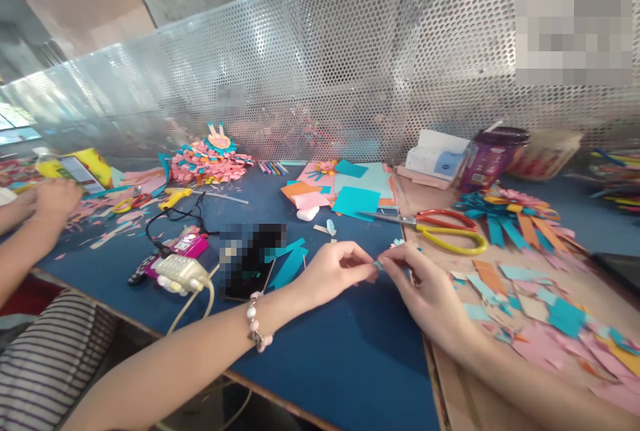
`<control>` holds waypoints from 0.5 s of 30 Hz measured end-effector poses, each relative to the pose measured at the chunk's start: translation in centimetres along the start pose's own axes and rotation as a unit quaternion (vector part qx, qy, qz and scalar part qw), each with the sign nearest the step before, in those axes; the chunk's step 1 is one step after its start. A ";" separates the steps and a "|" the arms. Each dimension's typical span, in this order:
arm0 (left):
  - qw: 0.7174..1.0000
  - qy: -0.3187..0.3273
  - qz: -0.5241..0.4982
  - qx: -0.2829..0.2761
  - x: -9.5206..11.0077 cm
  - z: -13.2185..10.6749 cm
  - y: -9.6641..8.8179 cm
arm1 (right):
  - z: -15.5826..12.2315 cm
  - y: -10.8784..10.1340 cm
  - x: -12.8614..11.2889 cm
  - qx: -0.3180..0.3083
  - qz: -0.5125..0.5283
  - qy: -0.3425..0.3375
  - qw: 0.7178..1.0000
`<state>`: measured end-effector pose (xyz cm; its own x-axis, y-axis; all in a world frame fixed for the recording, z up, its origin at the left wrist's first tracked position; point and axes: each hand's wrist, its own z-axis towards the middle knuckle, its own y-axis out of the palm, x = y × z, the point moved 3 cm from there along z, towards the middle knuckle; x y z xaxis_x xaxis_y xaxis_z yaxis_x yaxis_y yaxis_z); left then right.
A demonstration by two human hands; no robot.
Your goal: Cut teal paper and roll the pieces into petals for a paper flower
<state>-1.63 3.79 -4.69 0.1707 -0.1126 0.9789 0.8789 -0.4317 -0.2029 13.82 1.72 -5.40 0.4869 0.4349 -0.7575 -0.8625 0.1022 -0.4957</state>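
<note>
My left hand (pixel 334 272) and my right hand (pixel 424 284) meet over the blue table (pixel 345 358), fingertips pinched together on a small teal paper piece (pixel 381 263). The left wrist wears a bead bracelet (pixel 256 324). Red and yellow handled scissors (pixel 440 228) lie just beyond my right hand. Teal paper strips (pixel 290 261) lie beside my left hand, next to a dark phone (pixel 249 264).
Paper scraps (pixel 540 311) cover a brown board on the right. Stacked coloured sheets (pixel 350 191), a paper flower (pixel 515 214), a purple cup (pixel 487 158) and a tissue box (pixel 436 154) sit behind. Another person's hands (pixel 47 201) work at the left near a charger (pixel 180 272).
</note>
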 end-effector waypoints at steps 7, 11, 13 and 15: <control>1.000 -0.002 -0.010 0.010 -0.3 0.2 -0.1 | 0.1 -0.1 -0.3 -0.004 0.023 0.043 0.999; 1.000 0.004 -0.012 0.009 -0.1 0.1 0.0 | 0.3 0.1 -0.8 -0.017 0.005 0.008 1.000; 1.000 0.004 -0.017 0.005 -0.1 0.1 0.1 | 0.3 0.0 -0.8 -0.023 0.006 -0.009 1.000; 1.000 -0.003 -0.026 -0.003 -0.1 0.0 0.3 | 0.2 0.0 -0.7 -0.022 0.005 -0.022 0.999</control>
<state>-1.37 3.72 -4.89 0.1274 -0.0848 0.9882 0.8839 -0.4424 -0.1519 13.48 1.58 -4.75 0.4713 0.4746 -0.7434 -0.8595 0.0581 -0.5078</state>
